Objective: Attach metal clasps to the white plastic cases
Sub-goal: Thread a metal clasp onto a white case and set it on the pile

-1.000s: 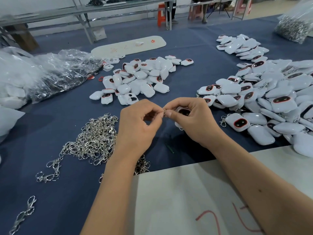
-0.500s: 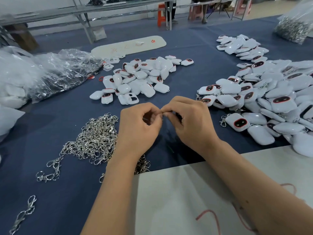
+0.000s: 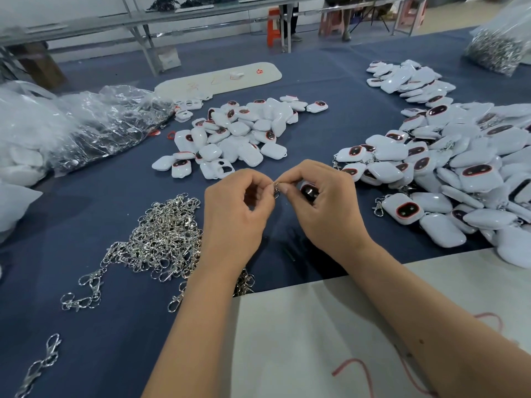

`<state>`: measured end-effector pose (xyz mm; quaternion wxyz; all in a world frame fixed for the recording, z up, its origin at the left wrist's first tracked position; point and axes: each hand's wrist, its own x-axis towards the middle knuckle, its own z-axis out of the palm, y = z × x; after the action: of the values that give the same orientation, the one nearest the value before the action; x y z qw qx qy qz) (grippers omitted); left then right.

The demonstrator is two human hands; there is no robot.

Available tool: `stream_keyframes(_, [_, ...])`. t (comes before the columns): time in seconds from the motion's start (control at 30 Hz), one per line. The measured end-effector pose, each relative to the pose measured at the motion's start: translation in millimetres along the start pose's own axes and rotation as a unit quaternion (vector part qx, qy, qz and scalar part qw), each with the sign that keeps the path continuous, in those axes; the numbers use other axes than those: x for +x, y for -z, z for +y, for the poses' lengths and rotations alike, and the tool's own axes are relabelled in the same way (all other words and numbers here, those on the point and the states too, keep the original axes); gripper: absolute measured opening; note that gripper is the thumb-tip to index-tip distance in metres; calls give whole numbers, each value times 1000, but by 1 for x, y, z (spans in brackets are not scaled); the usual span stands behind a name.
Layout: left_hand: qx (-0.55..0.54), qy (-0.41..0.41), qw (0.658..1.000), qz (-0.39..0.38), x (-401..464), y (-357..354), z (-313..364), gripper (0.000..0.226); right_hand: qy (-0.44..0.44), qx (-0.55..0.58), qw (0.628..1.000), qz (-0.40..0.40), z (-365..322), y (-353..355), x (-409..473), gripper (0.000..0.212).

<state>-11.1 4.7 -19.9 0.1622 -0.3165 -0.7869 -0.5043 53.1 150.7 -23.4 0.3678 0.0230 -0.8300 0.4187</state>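
I saw my left hand (image 3: 238,205) and right hand (image 3: 324,202) meet over the blue cloth (image 3: 86,326), pinching a metal clasp (image 3: 276,189) between their fingertips. A white case (image 3: 309,191) sat in the right palm. Whether the clasp was already hooked on, I couldn't tell. Loose clasps (image 3: 163,242) lay left; finished cases (image 3: 448,173) right.

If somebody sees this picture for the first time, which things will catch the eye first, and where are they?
In the middle, the left hand and right hand meet, pinching a small metal clasp; the right hand also holds a white case. At right lies a big heap of white cases, with a smaller heap behind the hands. At left shines a tangle of loose clasps on the blue cloth.
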Motion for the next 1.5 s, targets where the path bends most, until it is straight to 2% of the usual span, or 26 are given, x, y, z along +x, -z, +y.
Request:
stream_keyframes(0.17, [-11,-5,1000,9,1,-4,2,8,-25,33,999,1,-1,-2,0,9])
stream_keyframes(0.3, [-41,12,999,11,1,-9,4,8,-108,133,985,-15,1,0,0,15])
stream_keyframes(0.47, [-85,26,996,19,1,-15,12,10,-156,216,964,15,-3,-5,-1,14])
stream_keyframes(0.63, [-45,4,999,25,0,-16,11,12,-148,204,968,-7,0,-7,-2,13])
stream_keyframes(0.73, [-29,-1,1000,11,0,-15,10,14,-179,214,960,-12,3,-9,-2,14])
stream_keyframes(0.8, [-29,-6,1000,-6,-1,-14,10,15,-231,234,944,38,6,-8,1,17])
stream_keyframes(0.9, [-11,-8,999,-43,-2,-12,10,16,-318,344,878,94,8,-4,7,11])
stream_keyframes(0.97, [4,-10,998,-66,-3,-11,10,16,-337,379,857,93,10,-1,9,25])
stream_keyframes(1.03, [14,-15,996,-84,-4,-11,10,16,-328,375,864,76,10,-1,8,28])
stream_keyframes(1.2, [33,-14,991,-127,-5,-11,12,16,-296,332,895,34,9,-3,5,21])
stream_keyframes(1.5, [50,13,991,-126,-5,-11,16,15,-272,279,921,15,9,-4,4,18])
